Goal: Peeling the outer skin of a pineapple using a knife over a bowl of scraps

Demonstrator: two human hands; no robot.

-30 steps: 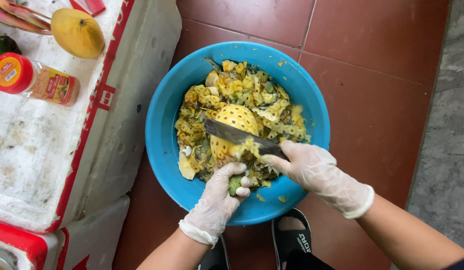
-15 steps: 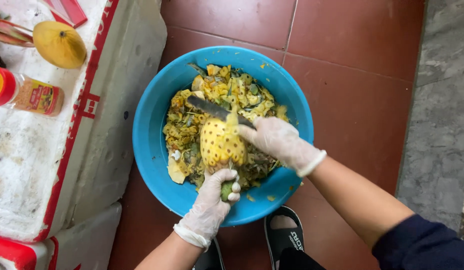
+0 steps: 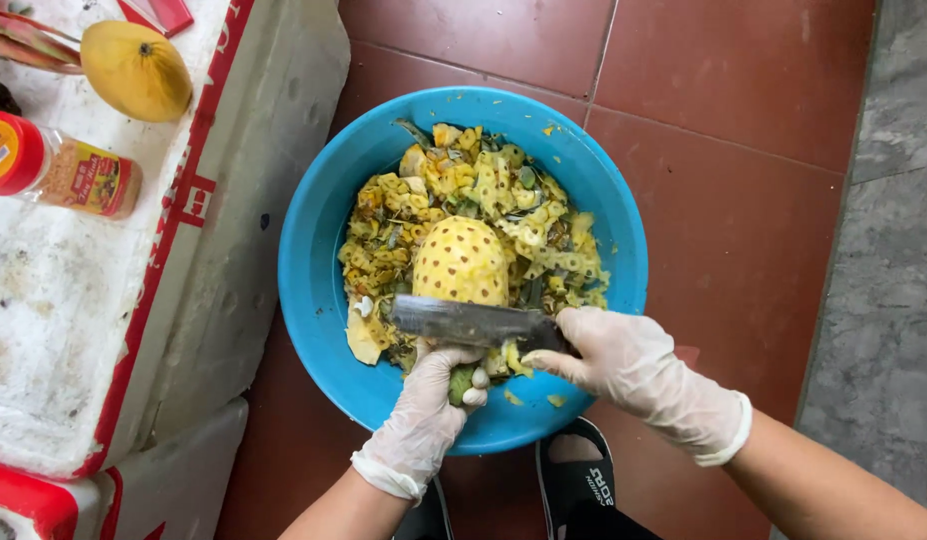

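A peeled yellow pineapple (image 3: 461, 260) stands over a round blue basin (image 3: 313, 270) full of pineapple peelings (image 3: 503, 190). My left hand (image 3: 428, 410), in a thin clear glove, grips the pineapple's green stem end from below. My right hand (image 3: 633, 370), also gloved, holds the handle of a broad knife (image 3: 463, 322). The blade lies crosswise against the lower part of the fruit, just above my left fingers.
A white foam box (image 3: 103, 300) with red trim stands left of the basin. On it lie a yellow mango (image 3: 136, 70) and a red-capped spice jar (image 3: 58, 172). Red floor tiles (image 3: 743, 150) surround the basin, grey stone (image 3: 893, 280) at right. A black sandal (image 3: 583, 480) is below.
The knife has come down from the top of the pineapple to its lower part near my left hand. My right hand followed it toward me.
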